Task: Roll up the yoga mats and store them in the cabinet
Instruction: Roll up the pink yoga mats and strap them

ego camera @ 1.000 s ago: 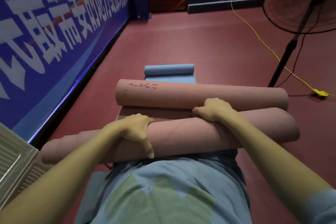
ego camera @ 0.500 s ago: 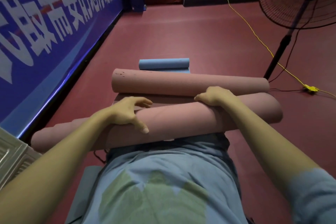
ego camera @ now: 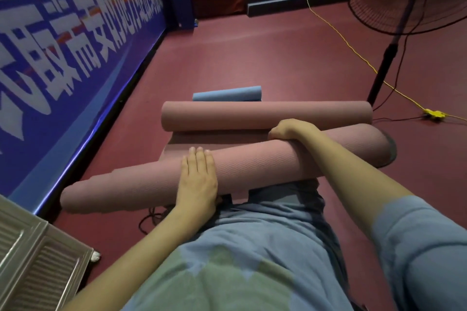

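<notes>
Both hands on near pink roll, held across my lap: left hand flat, fingers straight; right hand curled over its far edge. Second pink roll just beyond on floor, blue roll behind it.

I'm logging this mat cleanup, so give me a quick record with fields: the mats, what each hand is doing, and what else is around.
near pink mat: rolled, held across the person's front
far pink mat: partly rolled on the floor, flat strip left
blue mat: rolled, beyond the pink ones
left hand: flat, palm down on near pink mat
right hand: curled over its far edge
cabinet: bottom left, louvred panel
fan stand: right
yellow cable: across floor
</notes>
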The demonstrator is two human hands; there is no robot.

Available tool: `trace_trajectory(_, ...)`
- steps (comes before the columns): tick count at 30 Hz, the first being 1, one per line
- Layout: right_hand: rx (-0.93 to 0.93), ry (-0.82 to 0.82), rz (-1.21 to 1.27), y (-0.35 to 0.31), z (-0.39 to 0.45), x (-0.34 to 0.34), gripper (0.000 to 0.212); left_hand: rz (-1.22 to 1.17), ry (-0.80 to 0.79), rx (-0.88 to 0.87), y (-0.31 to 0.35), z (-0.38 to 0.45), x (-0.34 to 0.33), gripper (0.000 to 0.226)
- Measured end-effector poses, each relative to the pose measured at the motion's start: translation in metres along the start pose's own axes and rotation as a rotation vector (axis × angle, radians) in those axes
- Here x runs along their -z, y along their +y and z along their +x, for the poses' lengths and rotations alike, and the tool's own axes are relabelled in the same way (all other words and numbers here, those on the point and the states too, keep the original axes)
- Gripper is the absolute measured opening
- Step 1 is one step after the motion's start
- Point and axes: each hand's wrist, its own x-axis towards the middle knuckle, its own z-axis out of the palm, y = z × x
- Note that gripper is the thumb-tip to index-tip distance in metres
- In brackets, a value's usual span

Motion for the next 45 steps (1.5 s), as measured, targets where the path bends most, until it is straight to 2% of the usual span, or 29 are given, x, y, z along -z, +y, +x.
trace_trajectory(2,-0.005,0.017,0.018,0.002,-0.001,0.002,0.053,0.019,0.024,-0.003,-0.005,0.014,-0.002,0.129)
trace_trajectory(5,-0.019,0.096,0.043,0.002,-0.004,0.005,0.052,-0.017,-0.043,-0.056,-0.019,0.035,0.011,0.134)
trace_trajectory(9,0.009,0.257,-0.054,0.0,-0.006,0.005,0.056,-0.077,-0.073,-0.143,-0.035,0.058,0.027,0.109)
trace_trajectory(13,0.095,0.297,-0.161,0.001,-0.014,-0.01,0.062,-0.049,-0.107,-0.177,-0.043,0.058,0.04,0.095)
trace_trajectory(16,0.11,0.182,-0.149,0.001,-0.014,-0.005,0.065,-0.013,-0.178,-0.195,-0.045,0.049,0.05,0.096)
trace_trajectory(20,0.197,-0.152,-0.189,-0.011,-0.017,-0.001,0.075,-0.076,-0.286,-0.223,-0.051,0.033,0.061,0.098)
trace_trajectory(23,0.194,-0.248,-0.218,-0.019,-0.015,-0.004,0.053,-0.133,-0.392,-0.231,-0.05,0.024,0.065,0.099)
trace_trajectory(25,0.219,-0.267,-0.206,-0.019,-0.01,-0.004,0.05,-0.171,-0.41,-0.215,-0.049,0.022,0.063,0.098)
trace_trajectory(26,0.238,-0.238,-0.202,-0.019,-0.008,-0.006,0.052,-0.187,-0.41,-0.197,-0.048,0.021,0.06,0.097)
trace_trajectory(29,0.235,0.067,-0.097,-0.011,-0.003,-0.014,0.072,-0.232,-0.389,-0.154,-0.048,0.02,0.051,0.106)
trace_trajectory(30,0.261,0.118,-0.053,-0.009,-0.002,-0.016,0.077,-0.25,-0.38,-0.148,-0.048,0.019,0.048,0.11)
trace_trajectory(31,0.284,0.128,-0.039,-0.008,-0.002,-0.017,0.076,-0.282,-0.379,-0.14,-0.048,0.019,0.046,0.115)
trace_trajectory(34,0.276,0.076,-0.09,-0.014,0.003,-0.015,0.047,-0.431,-0.422,-0.11,-0.053,0.022,0.045,0.127)
trace_trajectory(36,0.203,0.004,-0.1,-0.021,0.004,-0.014,0.051,-0.515,-0.441,-0.105,-0.06,0.029,0.047,0.13)
trace_trajectory(40,0.116,0.008,-0.089,-0.023,0.016,-0.009,0.062,-0.724,-0.439,-0.105,-0.071,0.045,0.044,0.149)
trace_trajectory(42,0.124,0.058,-0.074,-0.023,0.019,-0.01,0.075,-0.827,-0.394,-0.115,-0.074,0.049,0.039,0.142)
trace_trajectory(45,0.207,0.183,-0.071,-0.023,0.022,-0.014,0.083,-0.862,-0.293,-0.147,-0.077,0.049,0.033,0.123)
